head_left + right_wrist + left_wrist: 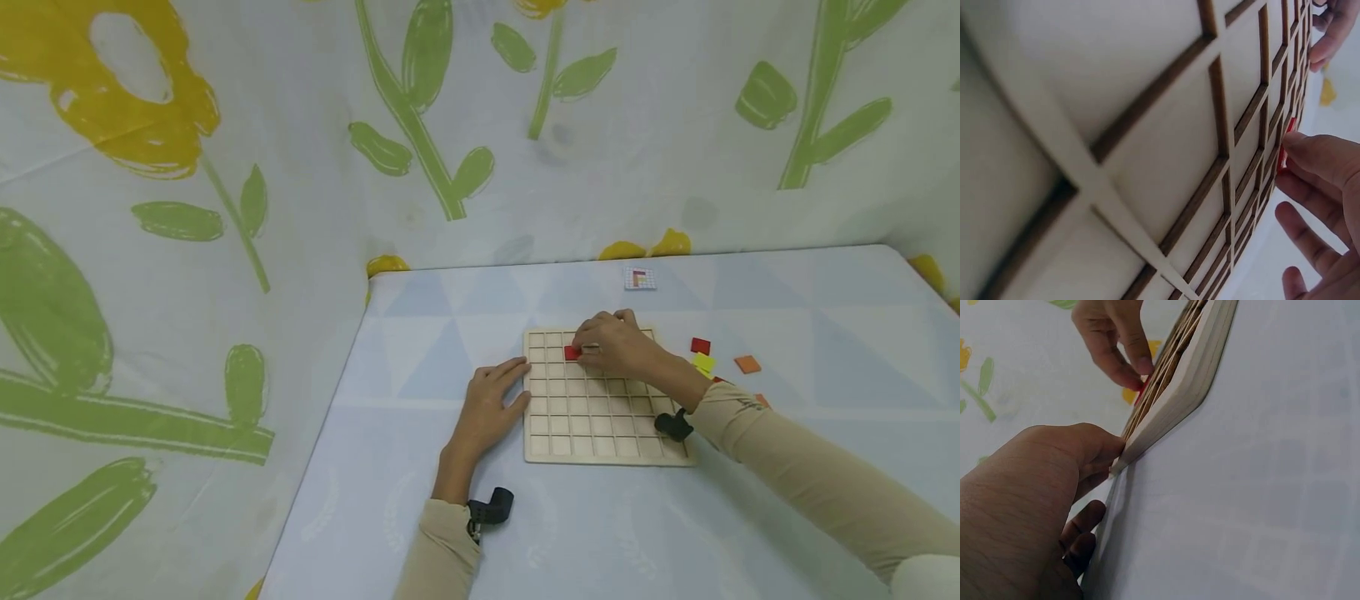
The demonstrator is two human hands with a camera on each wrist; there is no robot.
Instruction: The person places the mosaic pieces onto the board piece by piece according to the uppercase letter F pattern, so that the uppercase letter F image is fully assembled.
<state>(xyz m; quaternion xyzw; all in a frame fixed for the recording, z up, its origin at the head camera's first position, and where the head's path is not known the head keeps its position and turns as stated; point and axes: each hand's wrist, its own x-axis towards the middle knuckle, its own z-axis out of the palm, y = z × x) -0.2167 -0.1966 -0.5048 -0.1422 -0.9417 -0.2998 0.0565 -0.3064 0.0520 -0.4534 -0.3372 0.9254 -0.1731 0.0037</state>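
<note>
A pale wooden grid board (570, 407) with raised dividers lies on the table. My right hand (618, 348) is over its far part and pinches a red square tile (572, 353) between thumb and finger. In the right wrist view the tile (1284, 145) stands tilted at the grid, with part of it hidden by the right hand's fingers (1313, 153). My left hand (486, 408) rests at the board's left edge, fingers extended and touching the rim. In the left wrist view, the left hand (1035, 469) touches the board's side (1179, 394).
Right of the board lie loose tiles: a red tile (701, 346), yellow tiles (703, 363) and an orange tile (747, 364); others are partly hidden by the right arm. Behind the board lies a small patterned card (640, 279). A flowered cloth (637, 200) hangs behind the table.
</note>
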